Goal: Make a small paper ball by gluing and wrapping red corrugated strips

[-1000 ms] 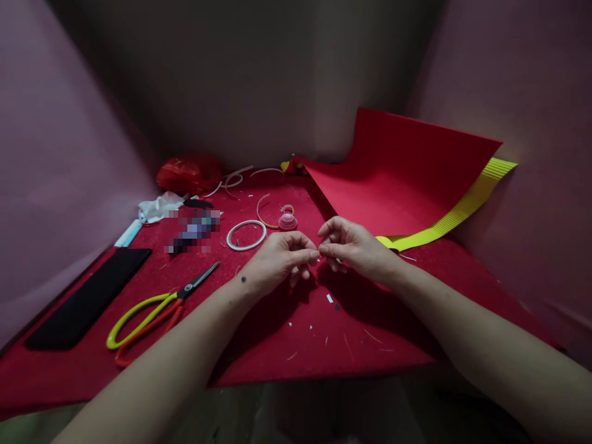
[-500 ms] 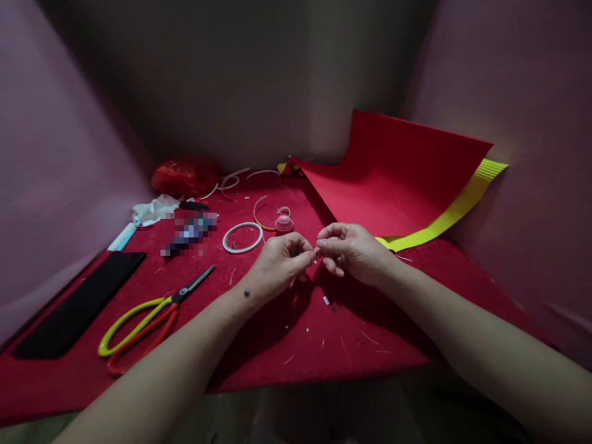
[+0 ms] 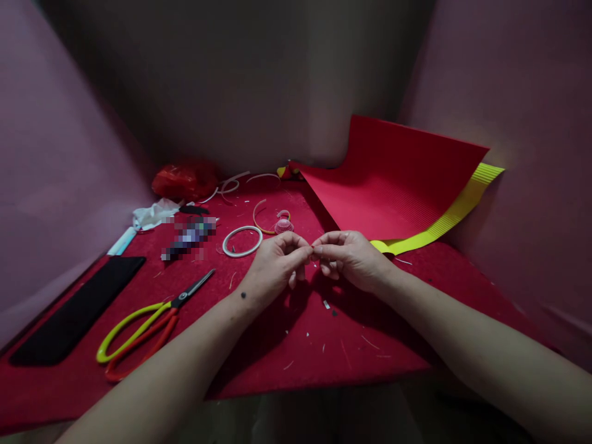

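Note:
Above the middle of the red-covered table, my left hand and my right hand meet fingertip to fingertip. Both are closed in a pinch, thumb against forefinger. Whatever sits between the tips is tiny, perhaps reddish, and mostly hidden by the fingers. Just beyond my left hand stands a pink ribbed dome-shaped coil, partly covered by the knuckles. To its left lies a white ring-shaped roll. Scissors with one yellow and one red handle lie left of my left forearm, blades slightly apart or closed; I cannot tell.
Red corrugated sheet curls up at the back right, over a yellow corrugated sheet. On the left are a black flat pad, a blurred dark tube, a white tissue and a red plastic bag. Paper scraps are scattered in front.
My right fingertips have come down and in against my left fingertips, and its fingers have closed more. The whole view has shifted slightly.

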{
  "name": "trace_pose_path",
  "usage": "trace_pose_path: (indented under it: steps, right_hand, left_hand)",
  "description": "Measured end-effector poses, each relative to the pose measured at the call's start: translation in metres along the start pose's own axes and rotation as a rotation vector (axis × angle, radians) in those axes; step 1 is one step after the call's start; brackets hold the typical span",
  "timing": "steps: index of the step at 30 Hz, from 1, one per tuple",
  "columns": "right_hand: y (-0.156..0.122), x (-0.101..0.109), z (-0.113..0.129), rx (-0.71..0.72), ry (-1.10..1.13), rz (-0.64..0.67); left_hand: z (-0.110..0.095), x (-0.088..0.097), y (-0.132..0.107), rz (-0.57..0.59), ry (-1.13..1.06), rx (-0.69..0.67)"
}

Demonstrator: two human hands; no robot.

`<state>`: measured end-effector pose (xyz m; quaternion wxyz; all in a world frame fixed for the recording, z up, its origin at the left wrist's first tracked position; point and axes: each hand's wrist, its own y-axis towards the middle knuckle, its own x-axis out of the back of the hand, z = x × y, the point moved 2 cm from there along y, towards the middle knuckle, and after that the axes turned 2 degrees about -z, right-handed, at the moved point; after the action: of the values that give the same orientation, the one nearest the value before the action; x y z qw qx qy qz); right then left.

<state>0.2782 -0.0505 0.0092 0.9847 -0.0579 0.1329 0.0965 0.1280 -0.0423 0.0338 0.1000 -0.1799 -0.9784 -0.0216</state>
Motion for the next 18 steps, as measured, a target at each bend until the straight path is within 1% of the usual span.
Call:
trace_pose_path:
  steps: [6, 10, 14, 16, 18]
  right_hand:
    - [0.0, 0.0, 0.002, 0.04, 0.0, 0.012]
    - [0.0, 0.0, 0.002, 0.043, 0.004, 0.005]
    - [0.002, 0.002, 0.001, 0.028, 0.009, 0.009]
    - [0.002, 0.003, 0.0, 0.025, 0.008, 0.011]
    - [0.002, 0.003, 0.0, 0.023, 0.004, 0.009]
  left_hand:
    - [-0.002, 0.0, -0.002, 0.022, -0.011, 0.001]
    - [-0.005, 0.005, -0.001, -0.015, -0.039, -0.026]
    - [-0.015, 0.02, -0.004, -0.1, -0.098, -0.066]
    - [-0.023, 0.031, -0.011, -0.145, -0.109, -0.083]
    - [-0.028, 0.043, -0.024, -0.194, -0.101, -0.075]
